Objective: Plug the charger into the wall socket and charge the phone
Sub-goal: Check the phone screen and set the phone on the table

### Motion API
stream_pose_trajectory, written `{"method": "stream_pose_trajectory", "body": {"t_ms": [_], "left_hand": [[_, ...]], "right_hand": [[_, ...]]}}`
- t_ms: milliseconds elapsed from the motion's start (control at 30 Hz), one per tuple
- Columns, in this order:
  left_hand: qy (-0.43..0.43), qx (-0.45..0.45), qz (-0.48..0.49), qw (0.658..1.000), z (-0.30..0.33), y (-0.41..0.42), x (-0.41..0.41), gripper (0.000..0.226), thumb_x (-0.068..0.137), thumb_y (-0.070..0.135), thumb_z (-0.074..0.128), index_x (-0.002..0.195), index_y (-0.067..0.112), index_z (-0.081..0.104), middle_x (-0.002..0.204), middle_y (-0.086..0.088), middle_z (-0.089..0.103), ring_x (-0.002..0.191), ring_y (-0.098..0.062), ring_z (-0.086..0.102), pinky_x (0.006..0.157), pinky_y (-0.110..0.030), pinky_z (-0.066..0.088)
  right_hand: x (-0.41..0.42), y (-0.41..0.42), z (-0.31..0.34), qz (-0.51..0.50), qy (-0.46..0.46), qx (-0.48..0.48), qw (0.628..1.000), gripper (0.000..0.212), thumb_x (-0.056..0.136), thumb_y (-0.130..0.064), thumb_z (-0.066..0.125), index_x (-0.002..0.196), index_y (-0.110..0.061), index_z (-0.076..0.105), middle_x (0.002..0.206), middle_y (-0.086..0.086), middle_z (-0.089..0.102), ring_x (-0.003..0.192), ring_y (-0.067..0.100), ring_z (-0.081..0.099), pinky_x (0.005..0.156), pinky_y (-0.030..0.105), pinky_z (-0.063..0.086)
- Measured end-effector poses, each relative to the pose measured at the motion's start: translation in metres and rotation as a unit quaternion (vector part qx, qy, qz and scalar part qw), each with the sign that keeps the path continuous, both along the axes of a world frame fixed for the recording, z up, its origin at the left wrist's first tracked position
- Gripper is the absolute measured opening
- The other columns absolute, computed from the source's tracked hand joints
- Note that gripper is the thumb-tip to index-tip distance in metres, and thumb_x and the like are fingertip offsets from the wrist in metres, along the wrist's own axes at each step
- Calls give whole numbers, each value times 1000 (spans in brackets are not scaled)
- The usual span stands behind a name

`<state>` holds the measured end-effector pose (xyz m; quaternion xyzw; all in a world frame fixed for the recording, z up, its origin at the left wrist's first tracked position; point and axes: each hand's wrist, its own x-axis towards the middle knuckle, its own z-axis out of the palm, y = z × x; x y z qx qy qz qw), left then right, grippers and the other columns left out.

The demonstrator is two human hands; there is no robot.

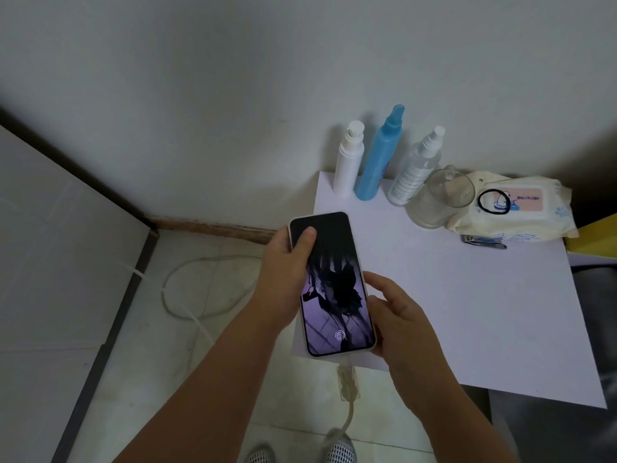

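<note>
The phone point(330, 285) is gripped by the left hand point(283, 272) along its left edge, with the thumb laid on the dark upper part of the screen, while the right hand point(397, 315) is closed on its lower right edge. The phone is held in the air just off the near left corner of the white worktop point(467, 312), screen lit and a fingerprint mark shown near its bottom. A cable connector point(349, 382) is seated at the phone's lower end, and the white cable point(187, 295) is seen looped on the floor to the left of the phone — the wall socket itself is not in view.

Beyond the phone, at the worktop's far edge, three bottles point(377, 158) are stood against the wall, with an upturned glass point(440, 198) and a wipes pack point(514, 208) beside them.

The charging step appears all but done; next — it is judged — the phone is to be set flat on the worktop without strain on the connector.
</note>
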<state>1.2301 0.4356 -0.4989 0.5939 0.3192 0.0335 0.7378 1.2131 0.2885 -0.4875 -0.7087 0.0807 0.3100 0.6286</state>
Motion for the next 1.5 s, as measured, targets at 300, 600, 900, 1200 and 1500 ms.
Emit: {"method": "stream_pose_trajectory", "body": {"t_ms": [300,600,900,1200,1500], "left_hand": [[-19,-108,5,994,-1,-8,-4,24,85,3,47,87,6,70,66,0,74,57,-14,66,55,-22,56],[18,-51,-42,998,-10,-9,-11,32,88,7,50,79,29,73,60,12,70,50,-2,58,48,-16,52],[47,33,-73,996,-23,-9,-6,43,88,3,46,81,39,69,75,0,68,63,-15,54,58,-26,53],[60,40,-85,994,-36,-13,-2,41,88,3,46,83,37,70,80,-10,65,70,-22,48,67,-32,46],[82,45,-97,991,-51,-15,2,43,88,5,45,84,39,72,78,-9,65,70,-22,45,70,-36,44]], "right_hand": [[-3,-3,-10,-53,-12,9,998,40,94,-4,38,108,-37,57,71,20,66,59,17,58,54,23,50],[-3,-10,-18,-35,-26,-30,999,53,92,-3,36,86,-53,53,91,39,60,67,51,49,66,44,47],[-1,-15,-35,-24,-15,-53,998,52,88,1,34,91,-47,52,74,36,52,65,25,41,63,36,36],[3,-15,-47,-8,-26,-105,994,53,87,5,30,96,-44,49,90,44,54,61,31,42,61,35,36],[7,-18,-61,3,-22,-121,992,46,91,2,30,106,-38,47,94,45,53,67,52,49,60,36,41]]}}
